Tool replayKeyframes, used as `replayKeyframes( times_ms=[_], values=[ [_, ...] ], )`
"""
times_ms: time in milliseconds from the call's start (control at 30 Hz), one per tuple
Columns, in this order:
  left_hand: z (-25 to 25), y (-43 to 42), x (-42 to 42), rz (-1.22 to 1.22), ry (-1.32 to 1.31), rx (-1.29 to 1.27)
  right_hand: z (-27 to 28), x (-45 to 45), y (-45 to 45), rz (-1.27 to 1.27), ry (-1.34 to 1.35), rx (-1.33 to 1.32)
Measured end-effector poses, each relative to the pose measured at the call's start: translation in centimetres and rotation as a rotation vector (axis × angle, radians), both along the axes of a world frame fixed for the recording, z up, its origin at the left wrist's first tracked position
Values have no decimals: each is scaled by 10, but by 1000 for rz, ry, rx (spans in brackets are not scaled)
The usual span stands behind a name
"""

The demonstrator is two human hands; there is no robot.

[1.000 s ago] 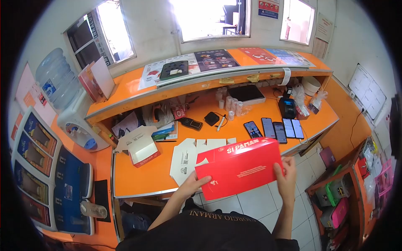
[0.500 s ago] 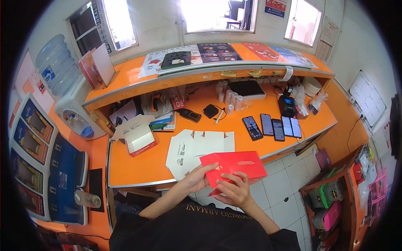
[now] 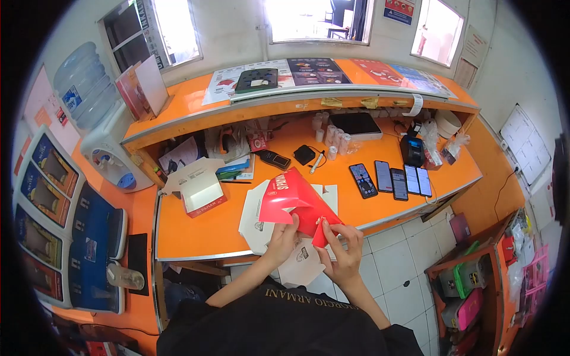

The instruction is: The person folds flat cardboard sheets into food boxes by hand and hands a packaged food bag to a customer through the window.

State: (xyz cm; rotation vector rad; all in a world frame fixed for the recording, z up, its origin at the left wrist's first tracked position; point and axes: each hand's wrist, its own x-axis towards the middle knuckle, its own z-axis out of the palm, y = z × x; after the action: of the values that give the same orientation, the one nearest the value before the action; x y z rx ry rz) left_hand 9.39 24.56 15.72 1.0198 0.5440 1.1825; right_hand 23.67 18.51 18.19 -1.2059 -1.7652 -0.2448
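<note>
Both of my grips are on a red carton (image 3: pixel 297 199), raised over the near edge of the orange desk (image 3: pixel 184 240). My left grip (image 3: pixel 287 236) is closed on its near left side, thumb up against the card and fingers curled partly out of sight. With my right grip (image 3: pixel 333 242) I pinch a small red flap (image 3: pixel 320 234) between thumb and fingers at the carton's near right end. Between my wrists a white panel (image 3: pixel 301 263) with a printed logo hangs past the desk edge; I cannot tell whether it is joined to the carton.

Behind the carton, a flat white sheet of card (image 3: pixel 252 215) lies on the desk, partly covered from my view. To its left sits 1 open box (image 3: pixel 202 194), white inside, its lid tipped back. On the right I see 5 phones (image 3: pixel 383 177) side by side. Farther back are a black handheld device (image 3: pixel 274 159), a small black square device (image 3: pixel 304 155) and a white pen-like stick (image 3: pixel 317 162). A black printer (image 3: pixel 412 151) stands at the far right.
</note>
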Motion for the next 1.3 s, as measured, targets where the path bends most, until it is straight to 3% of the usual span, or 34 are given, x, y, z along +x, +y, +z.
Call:
replayKeyframes(
  times_ms=[233, 500, 667, 867, 967, 1033, 1100, 1167, 1233, 1300],
  values=[
    [6, 9, -1, 113, -251, -148, 3, -9, -1, 45, -51, -15],
    [17, 2, -18, 34, -41, -83, -5, -1, -1, 184, -79, 64],
    [8, -6, -16, -7, 29, -32, 4, -2, 7, 86, -72, 65],
    [0, -17, -7, -42, -66, 39, 2, -10, 20, -30, -42, 131],
    [8, -12, -8, 69, 27, 192, 4, -6, 21, -9, -55, 69],
    [3, 1, -36, -159, 447, 5, 3, 1, 19, 163, -20, -79],
    [10, 10, -48, -222, 515, 106, 2, 5, 17, 182, 67, -128],
    [17, 16, -60, -522, 1024, 615, 3, 10, 16, 200, 154, -183],
    [18, 10, -59, -505, 900, 604, 8, 16, 18, 407, 68, -426],
    [10, 11, -66, -662, 1040, 563, 8, 22, 18, 464, 38, -490]
  ],
)
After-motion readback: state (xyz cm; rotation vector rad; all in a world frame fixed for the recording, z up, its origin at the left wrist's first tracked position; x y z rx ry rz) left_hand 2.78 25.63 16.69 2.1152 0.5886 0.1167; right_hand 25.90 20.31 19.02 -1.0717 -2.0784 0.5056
